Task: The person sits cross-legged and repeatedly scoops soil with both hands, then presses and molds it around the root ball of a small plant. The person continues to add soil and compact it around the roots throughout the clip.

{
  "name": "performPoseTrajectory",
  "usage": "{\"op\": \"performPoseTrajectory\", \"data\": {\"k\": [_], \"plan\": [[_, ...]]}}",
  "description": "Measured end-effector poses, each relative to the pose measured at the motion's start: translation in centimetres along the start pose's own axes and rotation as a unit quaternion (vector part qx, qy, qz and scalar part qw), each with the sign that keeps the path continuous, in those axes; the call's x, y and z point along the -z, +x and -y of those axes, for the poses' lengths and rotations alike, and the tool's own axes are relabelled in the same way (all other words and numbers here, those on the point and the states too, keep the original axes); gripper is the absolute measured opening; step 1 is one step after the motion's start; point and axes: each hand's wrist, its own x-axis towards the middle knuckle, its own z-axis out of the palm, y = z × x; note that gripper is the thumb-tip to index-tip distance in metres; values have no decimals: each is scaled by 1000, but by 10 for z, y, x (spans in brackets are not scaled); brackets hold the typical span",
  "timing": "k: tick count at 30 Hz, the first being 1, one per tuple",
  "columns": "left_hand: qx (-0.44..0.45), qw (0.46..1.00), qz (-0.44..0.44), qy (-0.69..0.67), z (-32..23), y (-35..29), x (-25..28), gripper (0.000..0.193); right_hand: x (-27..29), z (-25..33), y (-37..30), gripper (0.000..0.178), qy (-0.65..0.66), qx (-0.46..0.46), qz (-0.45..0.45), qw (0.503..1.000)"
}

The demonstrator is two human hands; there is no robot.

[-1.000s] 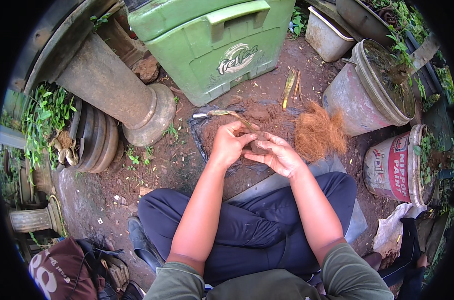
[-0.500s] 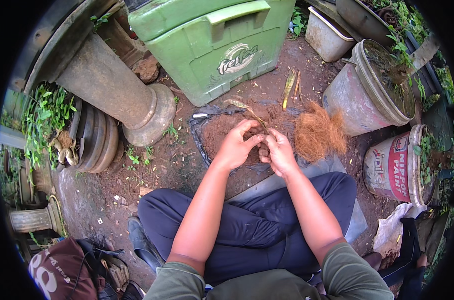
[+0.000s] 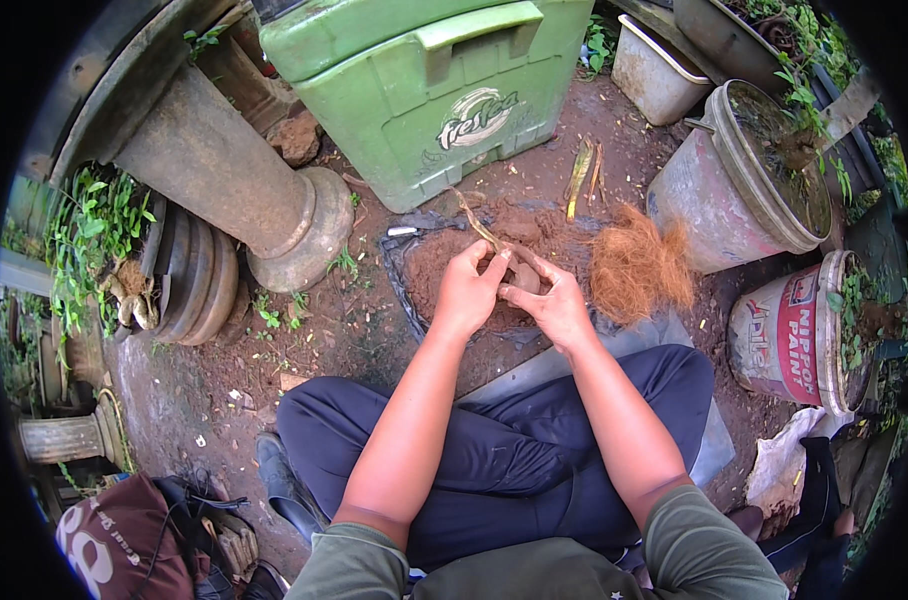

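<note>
Between my two hands is a brown clump of soil [image 3: 523,278] with a thin, partly dried plant stem [image 3: 477,222] rising from it toward the upper left. My left hand [image 3: 471,290] grips its left side, thumb and fingers closed at the base of the stem. My right hand [image 3: 554,305] wraps the right side, thumb pressed on the clump's near face. Directly beneath both hands lies a heap of loose reddish-brown soil [image 3: 432,262] on a black plastic sheet [image 3: 398,285]. My fingers hide part of the clump.
Right of the soil sits a pile of orange-brown coconut fibre [image 3: 639,265]. Dried leaf strips [image 3: 578,180] lie beyond it. A green cooler box [image 3: 424,110] stands ahead, a concrete pillar [image 3: 219,155] at left. Two paint buckets [image 3: 709,190] [image 3: 784,330] stand at right.
The clump and stem have turned in my hands, the stem now pointing more upright. My right fingers have shifted around the clump, and more of it shows.
</note>
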Motion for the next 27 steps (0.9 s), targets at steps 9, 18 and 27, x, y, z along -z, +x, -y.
{"op": "performPoseTrajectory", "data": {"k": [9,18,27], "plan": [[38,997,-30,-68,-3,2,0,14,-5,8,-3,50,-257,190,-96,943],[74,993,-13,-92,-2,1,1,12,0,9,-4,37,-293,135,-84,943],[75,994,9,-83,-5,1,3,14,6,9,-4,43,-261,112,-95,954]]}}
